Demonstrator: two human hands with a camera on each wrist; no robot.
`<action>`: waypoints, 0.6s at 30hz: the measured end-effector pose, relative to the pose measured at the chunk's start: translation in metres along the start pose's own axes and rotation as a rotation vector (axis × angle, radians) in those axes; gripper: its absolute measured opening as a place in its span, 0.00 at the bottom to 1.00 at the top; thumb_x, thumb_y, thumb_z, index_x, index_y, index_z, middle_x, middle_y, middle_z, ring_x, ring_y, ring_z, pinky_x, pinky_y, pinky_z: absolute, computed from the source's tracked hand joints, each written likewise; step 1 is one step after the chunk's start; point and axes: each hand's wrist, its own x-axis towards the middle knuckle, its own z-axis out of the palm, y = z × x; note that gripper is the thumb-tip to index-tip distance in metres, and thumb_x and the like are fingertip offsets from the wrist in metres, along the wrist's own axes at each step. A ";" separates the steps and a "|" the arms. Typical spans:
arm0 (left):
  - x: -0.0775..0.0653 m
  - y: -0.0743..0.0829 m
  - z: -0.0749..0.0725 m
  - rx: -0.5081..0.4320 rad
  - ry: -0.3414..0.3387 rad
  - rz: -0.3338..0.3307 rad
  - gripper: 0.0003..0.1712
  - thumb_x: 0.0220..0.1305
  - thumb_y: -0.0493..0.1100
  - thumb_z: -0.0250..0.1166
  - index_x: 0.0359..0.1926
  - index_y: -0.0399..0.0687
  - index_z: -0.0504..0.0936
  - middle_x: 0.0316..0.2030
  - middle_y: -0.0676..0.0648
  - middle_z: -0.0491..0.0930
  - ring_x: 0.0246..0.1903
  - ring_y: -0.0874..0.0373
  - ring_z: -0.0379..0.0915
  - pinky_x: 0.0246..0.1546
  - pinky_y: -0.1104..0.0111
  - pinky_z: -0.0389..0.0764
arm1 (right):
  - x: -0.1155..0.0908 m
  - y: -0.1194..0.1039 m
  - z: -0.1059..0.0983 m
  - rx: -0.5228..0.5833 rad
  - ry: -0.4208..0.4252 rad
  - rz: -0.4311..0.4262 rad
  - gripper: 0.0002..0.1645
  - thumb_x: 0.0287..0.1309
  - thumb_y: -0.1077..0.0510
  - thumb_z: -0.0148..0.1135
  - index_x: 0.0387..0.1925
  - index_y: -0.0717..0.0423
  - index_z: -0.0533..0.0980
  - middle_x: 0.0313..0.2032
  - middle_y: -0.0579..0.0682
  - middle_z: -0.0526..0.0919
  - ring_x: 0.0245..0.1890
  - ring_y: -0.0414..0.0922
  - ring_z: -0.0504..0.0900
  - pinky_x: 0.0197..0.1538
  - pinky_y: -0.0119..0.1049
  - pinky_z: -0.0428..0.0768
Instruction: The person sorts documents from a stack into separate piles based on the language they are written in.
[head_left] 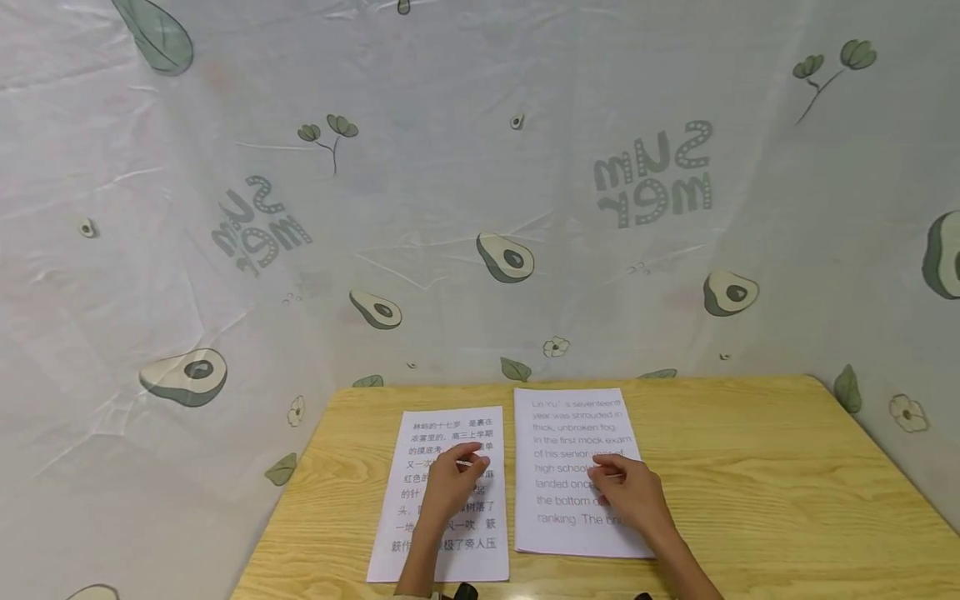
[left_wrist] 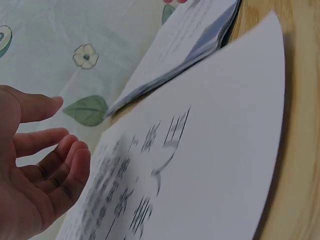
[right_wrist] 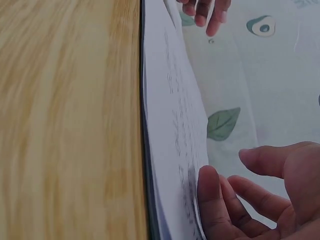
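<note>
A: From the head view, what lies on the table [head_left: 765, 483]?

B: A Chinese page [head_left: 480, 508] towards the left edge and an English page [head_left: 562, 479] beside it, reaching nearly to the far edge, with a narrow strip of bare surface between. Both texts stand upright to the person, presumably so they can be read from the near edge

A: And the hands?

B: The left hand [head_left: 457, 483] is over the Chinese page, the right hand [head_left: 628, 490] over the English page's right side, one to each, perhaps to keep both within easy reach

A: The left wrist view?

B: The left hand is loosely curved, thumb well apart from the fingers, holding nothing. Beyond the Chinese page, the English page tops several layers

A: And the right wrist view?

B: The right hand is half curled, also holding nothing; its fingertips are close to the English page, but whether they touch I cannot tell
</note>
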 end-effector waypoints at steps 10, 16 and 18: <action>0.006 0.014 0.030 -0.020 -0.004 0.009 0.23 0.69 0.43 0.72 0.62 0.38 0.86 0.39 0.48 0.85 0.30 0.61 0.79 0.27 0.73 0.80 | 0.002 0.013 -0.029 -0.021 0.022 0.069 0.25 0.70 0.58 0.67 0.63 0.69 0.80 0.46 0.62 0.88 0.30 0.42 0.87 0.32 0.30 0.84; 0.009 0.021 0.041 -0.005 0.007 0.026 0.23 0.68 0.44 0.73 0.60 0.38 0.87 0.39 0.49 0.86 0.37 0.61 0.80 0.33 0.73 0.81 | 0.005 0.019 -0.049 -0.129 0.084 0.030 0.26 0.71 0.57 0.66 0.64 0.69 0.80 0.49 0.64 0.88 0.39 0.48 0.88 0.35 0.31 0.83; 0.010 0.022 0.044 0.005 0.011 0.025 0.23 0.68 0.45 0.73 0.60 0.39 0.87 0.39 0.50 0.86 0.38 0.61 0.80 0.35 0.73 0.80 | 0.006 0.020 -0.054 -0.174 0.094 0.012 0.26 0.71 0.57 0.66 0.63 0.69 0.80 0.51 0.65 0.88 0.44 0.53 0.89 0.40 0.35 0.84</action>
